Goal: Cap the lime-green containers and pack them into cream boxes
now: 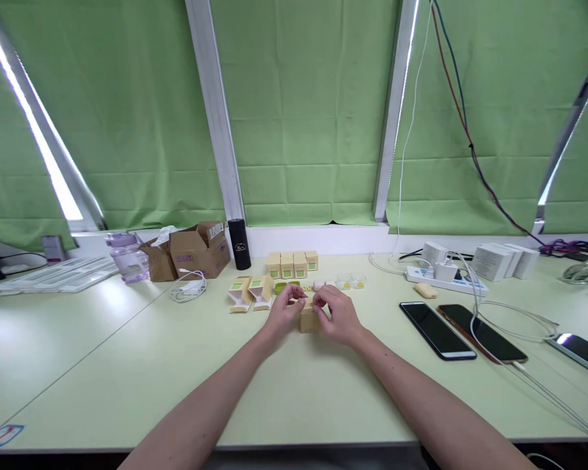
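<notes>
A small brown cardboard box (pixel 308 321) stands on the table in front of me, between my two hands. My left hand (pixel 285 313) is at its upper left edge, thumb and fingers closed in a pinch. From the other side, my right hand (pixel 337 314) pinches at the box's upper right edge. My fingers partly cover the top of the box. Just left lie two opened small boxes (pixel 261 292) with pale insides. Behind the hands are a green item (pixel 287 286), small white pieces (pixel 318 285) and clear round containers (pixel 351 282) with yellow in them.
Several closed small boxes (pixel 287 265) form a row at the back. A black cylinder (pixel 239 244), a large carton (pixel 200 251) and a purple bottle (pixel 128 258) stand left. Phones (pixel 437 330), cables and a power strip (pixel 445 281) lie right.
</notes>
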Demonstrator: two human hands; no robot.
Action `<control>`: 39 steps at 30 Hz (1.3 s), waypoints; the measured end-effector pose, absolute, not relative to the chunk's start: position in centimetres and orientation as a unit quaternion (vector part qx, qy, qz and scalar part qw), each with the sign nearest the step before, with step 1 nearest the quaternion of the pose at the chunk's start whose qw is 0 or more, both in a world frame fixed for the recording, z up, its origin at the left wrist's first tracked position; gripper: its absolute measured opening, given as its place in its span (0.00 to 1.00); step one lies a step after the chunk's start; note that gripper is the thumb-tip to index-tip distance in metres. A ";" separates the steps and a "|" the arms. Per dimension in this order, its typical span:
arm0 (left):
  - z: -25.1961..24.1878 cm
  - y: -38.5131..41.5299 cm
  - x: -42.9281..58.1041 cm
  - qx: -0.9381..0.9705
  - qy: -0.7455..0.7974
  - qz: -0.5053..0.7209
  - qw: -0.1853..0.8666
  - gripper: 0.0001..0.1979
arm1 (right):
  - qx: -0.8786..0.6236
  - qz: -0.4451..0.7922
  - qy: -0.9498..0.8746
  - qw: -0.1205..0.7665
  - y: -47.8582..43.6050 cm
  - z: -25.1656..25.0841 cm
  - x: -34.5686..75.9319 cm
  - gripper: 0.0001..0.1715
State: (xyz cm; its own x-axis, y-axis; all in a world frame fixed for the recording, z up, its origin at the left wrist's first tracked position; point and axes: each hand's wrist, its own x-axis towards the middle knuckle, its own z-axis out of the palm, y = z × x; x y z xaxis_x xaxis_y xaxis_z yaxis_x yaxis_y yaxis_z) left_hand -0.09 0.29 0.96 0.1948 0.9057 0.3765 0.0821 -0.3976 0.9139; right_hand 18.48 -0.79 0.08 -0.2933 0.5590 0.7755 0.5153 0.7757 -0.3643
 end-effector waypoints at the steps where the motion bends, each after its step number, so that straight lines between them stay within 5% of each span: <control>1: 0.9 0.3 -0.1 0.661 0.374 0.512 0.402 0.12 | -0.332 0.022 -0.803 0.494 -0.8 0.1 18.5 0.07; 30: 0.9 0.0 0.1 0.676 0.390 0.515 0.356 0.11 | -0.323 0.129 -0.810 0.472 -0.2 0.0 19.0 0.08; 39: 0.7 0.2 -0.1 0.648 0.400 0.528 0.376 0.10 | -0.347 0.175 -0.814 0.431 0.7 -0.4 20.2 0.31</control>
State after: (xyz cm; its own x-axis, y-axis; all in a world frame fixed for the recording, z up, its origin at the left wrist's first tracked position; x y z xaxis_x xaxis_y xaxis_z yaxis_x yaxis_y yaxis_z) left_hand -0.06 0.24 0.66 0.1214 0.9154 0.3838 0.1207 -0.3974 0.9097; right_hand 20.24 0.72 -0.43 -0.3873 0.7159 0.5810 0.4145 0.6981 -0.5838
